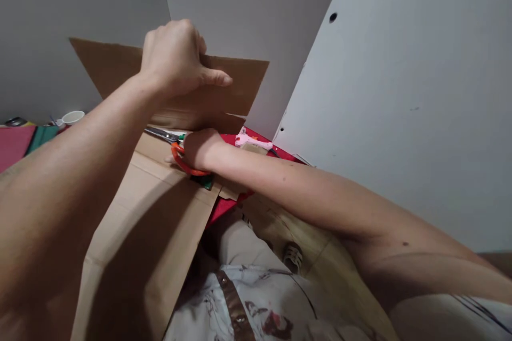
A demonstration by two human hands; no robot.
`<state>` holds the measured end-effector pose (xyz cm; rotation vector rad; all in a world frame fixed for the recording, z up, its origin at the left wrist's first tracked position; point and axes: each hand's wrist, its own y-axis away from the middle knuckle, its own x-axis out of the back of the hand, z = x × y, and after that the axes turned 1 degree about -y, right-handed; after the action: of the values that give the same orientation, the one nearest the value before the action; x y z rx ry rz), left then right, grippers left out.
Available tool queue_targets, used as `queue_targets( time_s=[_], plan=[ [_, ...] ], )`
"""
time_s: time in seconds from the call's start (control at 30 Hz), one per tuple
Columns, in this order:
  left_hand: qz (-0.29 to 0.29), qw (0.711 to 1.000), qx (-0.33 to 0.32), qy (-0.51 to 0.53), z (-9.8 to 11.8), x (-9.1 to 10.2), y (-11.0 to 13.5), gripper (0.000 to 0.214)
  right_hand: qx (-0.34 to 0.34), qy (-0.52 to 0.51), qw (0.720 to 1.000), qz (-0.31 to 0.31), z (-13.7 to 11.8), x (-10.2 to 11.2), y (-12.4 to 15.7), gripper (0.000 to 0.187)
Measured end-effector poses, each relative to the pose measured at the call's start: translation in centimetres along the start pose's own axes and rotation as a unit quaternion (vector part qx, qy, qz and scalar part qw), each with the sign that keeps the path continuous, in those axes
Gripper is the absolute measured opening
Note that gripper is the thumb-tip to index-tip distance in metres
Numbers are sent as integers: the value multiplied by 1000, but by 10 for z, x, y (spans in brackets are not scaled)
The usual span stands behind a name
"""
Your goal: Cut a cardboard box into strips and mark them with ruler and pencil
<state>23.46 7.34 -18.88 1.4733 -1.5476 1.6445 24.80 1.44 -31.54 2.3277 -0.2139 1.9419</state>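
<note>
A large sheet of brown cardboard point(160, 208) stretches from my lap onto the table, with its far flap point(236, 82) bent upright. My left hand point(174, 58) grips the top edge of that flap, thumb on the near face and the other fingers mostly hidden behind. Lower down, my right hand point(202, 149) is closed around the orange handles of a pair of scissors point(184, 162). The metal blades point left along the base of the raised flap. My left forearm hides the blade tips, so whether they are cutting is not visible.
The table has a red cover point(224, 210). A pink object point(252, 141) lies on it past my right wrist. At the far left are a white cup point(73, 117) and red and green sheets point(42, 138). Grey-white wall panels point(400, 90) rise behind and to the right.
</note>
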Motion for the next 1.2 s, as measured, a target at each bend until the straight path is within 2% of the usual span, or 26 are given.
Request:
queue_targets(
  time_s=[0.13,0.33,0.47,0.63,0.83,1.0,1.2],
  plan=[
    [-15,1000,-20,-4,16,4,-3,60,-14,-1,999,51,-10,8,-13,68],
    [-54,999,8,5,7,3,6,58,-19,-18,999,33,-2,-7,-10,76],
    [-84,996,21,20,7,-5,9,52,-7,-14,999,35,-5,-14,-16,77],
    [-69,996,34,34,-3,-15,11,45,-7,-19,1000,8,0,-17,-21,69],
    [-17,994,91,65,-26,5,5,54,-1,-10,1000,11,15,-4,-16,69],
    [11,996,80,40,-17,19,7,59,-5,-19,998,58,2,3,-24,81],
    [17,998,62,26,-7,13,17,62,-16,-47,995,87,-4,-3,-26,74]
  ],
)
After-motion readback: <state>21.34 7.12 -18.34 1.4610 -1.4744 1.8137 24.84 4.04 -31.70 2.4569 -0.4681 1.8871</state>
